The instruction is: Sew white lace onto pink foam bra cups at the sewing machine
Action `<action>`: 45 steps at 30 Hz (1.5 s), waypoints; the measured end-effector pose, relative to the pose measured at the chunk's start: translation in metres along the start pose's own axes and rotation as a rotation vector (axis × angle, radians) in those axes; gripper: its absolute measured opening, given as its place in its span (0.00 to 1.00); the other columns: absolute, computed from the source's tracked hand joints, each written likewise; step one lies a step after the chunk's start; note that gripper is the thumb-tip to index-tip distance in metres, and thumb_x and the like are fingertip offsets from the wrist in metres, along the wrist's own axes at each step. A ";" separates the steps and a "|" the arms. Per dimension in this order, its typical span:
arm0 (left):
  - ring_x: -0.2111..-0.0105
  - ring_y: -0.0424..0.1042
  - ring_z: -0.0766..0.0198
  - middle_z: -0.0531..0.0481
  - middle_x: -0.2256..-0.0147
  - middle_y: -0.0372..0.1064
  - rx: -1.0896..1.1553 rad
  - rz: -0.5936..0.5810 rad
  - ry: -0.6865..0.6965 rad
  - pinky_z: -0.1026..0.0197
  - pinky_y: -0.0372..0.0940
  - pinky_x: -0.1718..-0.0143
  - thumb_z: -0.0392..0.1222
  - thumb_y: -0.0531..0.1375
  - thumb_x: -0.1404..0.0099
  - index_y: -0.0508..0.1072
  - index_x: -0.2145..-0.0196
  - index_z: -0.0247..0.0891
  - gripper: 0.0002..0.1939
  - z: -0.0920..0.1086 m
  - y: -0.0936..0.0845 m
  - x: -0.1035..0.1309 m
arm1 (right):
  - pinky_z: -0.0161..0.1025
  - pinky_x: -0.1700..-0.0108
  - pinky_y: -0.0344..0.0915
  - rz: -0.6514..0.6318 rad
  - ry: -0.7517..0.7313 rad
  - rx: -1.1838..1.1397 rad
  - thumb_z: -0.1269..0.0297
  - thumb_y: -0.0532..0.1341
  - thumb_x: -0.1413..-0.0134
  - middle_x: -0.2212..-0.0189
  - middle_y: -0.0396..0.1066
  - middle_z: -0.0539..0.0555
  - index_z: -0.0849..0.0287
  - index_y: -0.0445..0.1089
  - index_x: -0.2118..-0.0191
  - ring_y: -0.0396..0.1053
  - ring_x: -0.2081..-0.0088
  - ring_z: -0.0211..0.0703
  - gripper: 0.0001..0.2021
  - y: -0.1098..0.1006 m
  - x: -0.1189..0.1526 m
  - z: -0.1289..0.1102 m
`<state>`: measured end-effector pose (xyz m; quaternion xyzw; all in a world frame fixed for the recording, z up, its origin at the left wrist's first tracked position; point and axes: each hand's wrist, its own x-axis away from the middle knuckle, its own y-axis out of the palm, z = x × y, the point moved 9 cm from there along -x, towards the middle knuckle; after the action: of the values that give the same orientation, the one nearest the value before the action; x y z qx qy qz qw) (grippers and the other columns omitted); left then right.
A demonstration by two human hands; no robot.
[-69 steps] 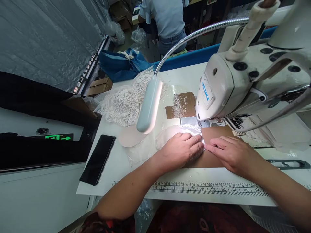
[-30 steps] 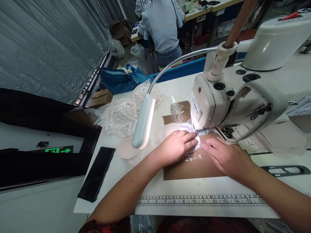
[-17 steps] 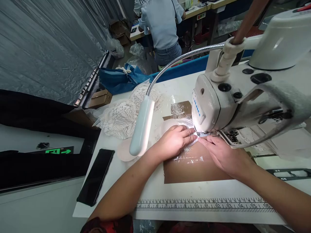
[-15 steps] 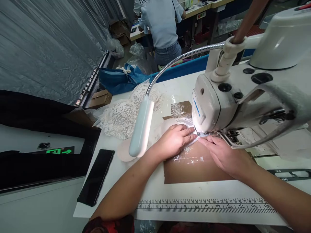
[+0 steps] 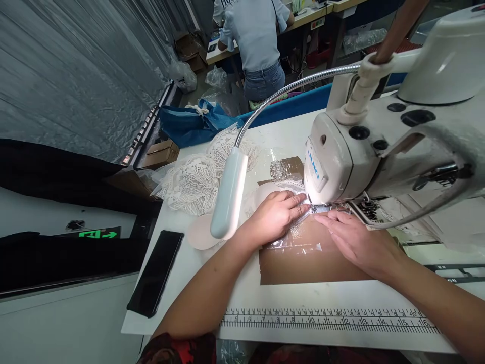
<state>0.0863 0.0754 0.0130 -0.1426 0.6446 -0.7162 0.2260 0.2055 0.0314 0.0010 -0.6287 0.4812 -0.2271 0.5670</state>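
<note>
Under the needle area of a white sewing machine lies a piece of white lace fabric. My left hand rests flat on it, fingers extended and slightly apart, tips close to the presser foot. My right hand is just right of the foot, index finger pointing at the fabric edge and the other fingers curled; whatever is beneath them is hidden. Brown tape covers the table under both hands. A lit lamp on a bendy metal neck hangs over my left forearm.
White lace pieces and a beige round pad lie on the left. A black phone is at the table's left edge, a printed ruler along the front. Behind a blue cloth, a person sits at another table.
The whole view has shifted slightly, so the scene appears a little further right. Both hands keep nearly the same places beside the presser foot.
</note>
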 end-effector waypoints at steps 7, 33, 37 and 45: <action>0.53 0.66 0.54 0.42 0.41 0.67 0.003 -0.014 -0.019 0.52 0.64 0.54 0.34 0.49 0.28 0.70 0.42 0.38 0.21 -0.001 0.003 0.000 | 0.34 0.79 0.59 -0.107 0.103 0.056 0.69 0.52 0.41 0.64 0.76 0.55 0.49 0.73 0.44 0.72 0.69 0.42 0.22 0.009 0.001 0.007; 0.67 0.67 0.59 0.46 0.65 0.70 0.066 -0.079 -0.117 0.57 0.62 0.65 0.43 0.49 0.27 0.73 0.66 0.34 0.16 0.043 -0.001 0.016 | 0.37 0.70 0.57 -0.019 -0.176 -0.110 0.72 0.50 0.37 0.70 0.71 0.54 0.55 0.76 0.56 0.66 0.70 0.41 0.17 -0.006 0.012 -0.016; 0.66 0.68 0.60 0.46 0.64 0.71 0.052 -0.110 -0.082 0.57 0.61 0.64 0.41 0.49 0.28 0.71 0.68 0.34 0.15 0.042 0.001 0.016 | 0.38 0.69 0.57 -0.059 -0.202 -0.119 0.72 0.49 0.36 0.72 0.68 0.52 0.56 0.75 0.55 0.65 0.70 0.41 0.17 -0.003 0.015 -0.020; 0.58 0.69 0.57 0.43 0.40 0.65 0.018 -0.070 -0.024 0.53 0.63 0.60 0.42 0.47 0.26 0.68 0.43 0.35 0.19 0.046 0.002 0.017 | 0.38 0.69 0.60 -0.032 -0.149 -0.108 0.71 0.49 0.36 0.69 0.72 0.54 0.57 0.74 0.52 0.68 0.68 0.43 0.17 -0.002 0.011 -0.012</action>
<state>0.0947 0.0268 0.0154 -0.1719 0.6298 -0.7278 0.2098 0.2010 0.0156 0.0027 -0.6812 0.4389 -0.1624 0.5630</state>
